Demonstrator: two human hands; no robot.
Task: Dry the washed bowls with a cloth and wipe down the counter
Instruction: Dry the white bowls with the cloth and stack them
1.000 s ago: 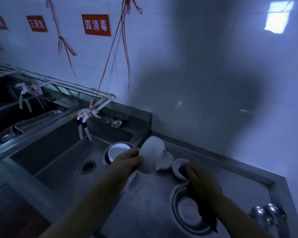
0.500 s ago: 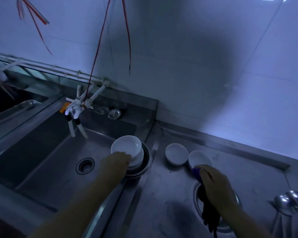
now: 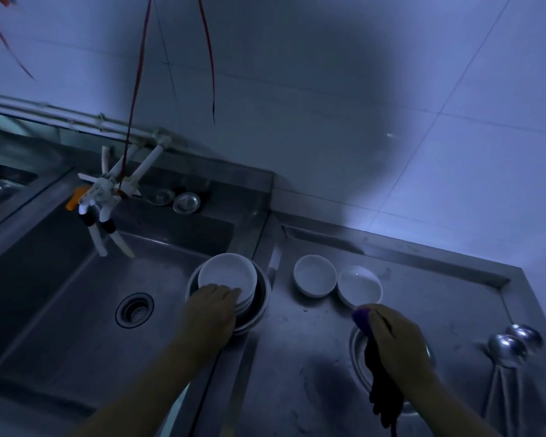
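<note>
A stack of white bowls [image 3: 227, 272] sits in a steel basin [image 3: 262, 307] at the right side of the sink [image 3: 76, 310]. My left hand [image 3: 210, 310] grips the near rim of the top bowl. Two more white bowls [image 3: 315, 274] [image 3: 360, 285] stand side by side on the steel counter [image 3: 297, 373]. My right hand [image 3: 394, 339] holds a dark purple cloth [image 3: 383, 395] just in front of them; the cloth hangs down over a round steel dish [image 3: 358, 357].
Two steel ladles [image 3: 506, 350] lie at the counter's right edge. A white tap [image 3: 104, 197] hangs over the sink, with a drain [image 3: 134, 310] below and small lids [image 3: 186, 201] on the back ledge. Red strings [image 3: 137, 74] dangle along the tiled wall.
My left hand carried a white bowl from above the counter over to the stack in the sink basin and now grips its rim. The right hand kept hold of the cloth.
</note>
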